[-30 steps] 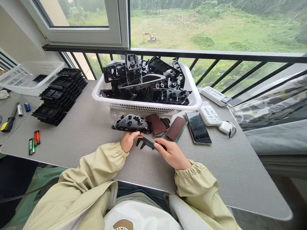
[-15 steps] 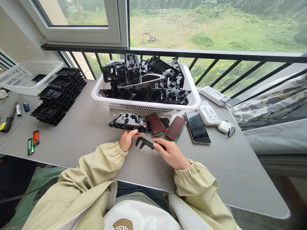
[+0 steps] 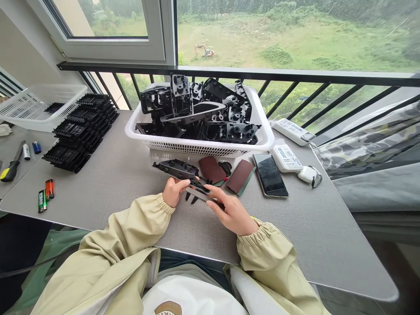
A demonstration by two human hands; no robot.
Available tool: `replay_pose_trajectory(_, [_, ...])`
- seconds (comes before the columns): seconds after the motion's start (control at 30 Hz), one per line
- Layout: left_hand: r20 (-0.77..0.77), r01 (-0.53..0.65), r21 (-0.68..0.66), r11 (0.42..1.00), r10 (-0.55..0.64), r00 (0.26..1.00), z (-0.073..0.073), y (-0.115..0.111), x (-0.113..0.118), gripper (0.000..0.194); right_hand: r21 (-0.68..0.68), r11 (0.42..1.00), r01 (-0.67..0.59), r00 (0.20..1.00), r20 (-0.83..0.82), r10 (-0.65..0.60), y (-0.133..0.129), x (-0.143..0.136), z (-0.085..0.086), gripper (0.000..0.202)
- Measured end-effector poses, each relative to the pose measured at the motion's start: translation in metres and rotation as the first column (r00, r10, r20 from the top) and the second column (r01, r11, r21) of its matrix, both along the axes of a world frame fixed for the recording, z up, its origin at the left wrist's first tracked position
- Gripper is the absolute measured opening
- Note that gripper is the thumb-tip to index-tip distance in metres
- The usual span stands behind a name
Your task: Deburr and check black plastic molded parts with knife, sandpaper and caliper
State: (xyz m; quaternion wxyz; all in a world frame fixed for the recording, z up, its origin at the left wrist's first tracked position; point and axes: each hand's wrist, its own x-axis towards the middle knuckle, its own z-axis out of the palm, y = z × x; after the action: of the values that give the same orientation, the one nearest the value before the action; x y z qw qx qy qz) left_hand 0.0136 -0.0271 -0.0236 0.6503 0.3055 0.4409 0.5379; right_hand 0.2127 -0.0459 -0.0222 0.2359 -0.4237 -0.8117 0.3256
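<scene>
My left hand (image 3: 174,191) is closed on the near edge of a black molded plastic trim part (image 3: 179,169), its thumb on top. The part is tilted above the table. In my right hand (image 3: 234,213) is a flat metal file (image 3: 197,194), its grip mostly hidden by the fingers. The file's grey blade lies along the near side of the part; whether they touch is unclear. My right index finger reaches to the part's right end. Below the blade, the dark jaws of a caliper (image 3: 191,199) show on the table; the rest is covered.
Behind the hands stands a white basket (image 3: 197,146) heaped with black plastic parts. Brown sandpaper pieces (image 3: 241,176) and a phone (image 3: 271,175) lie to the right. Stacked black parts (image 3: 78,131), batteries (image 3: 42,200) and a yellow-black handled tool (image 3: 11,170) are at left.
The trim part has turned, its studded face now tipped away from me. The file has shifted slightly toward me, and my right index finger has moved up to the part.
</scene>
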Motion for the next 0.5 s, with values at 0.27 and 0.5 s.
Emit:
replay_pose_trajectory(0.27, [0.134,0.211,-0.076,0.974,-0.2,0.971,0.0015,0.002,-0.0044,0.026,0.038,0.997,-0.061,0.998,-0.017,0.061,-0.0006,-0.0002,0.0031,0.039])
replay_pose_trajectory(0.5, [0.116,0.244,-0.041,0.969,-0.238,0.964,0.0001,0.0004,-0.0033,0.025,0.073,0.993,-0.093,0.995,-0.024,0.095,0.0009,-0.0006,0.0028,0.037])
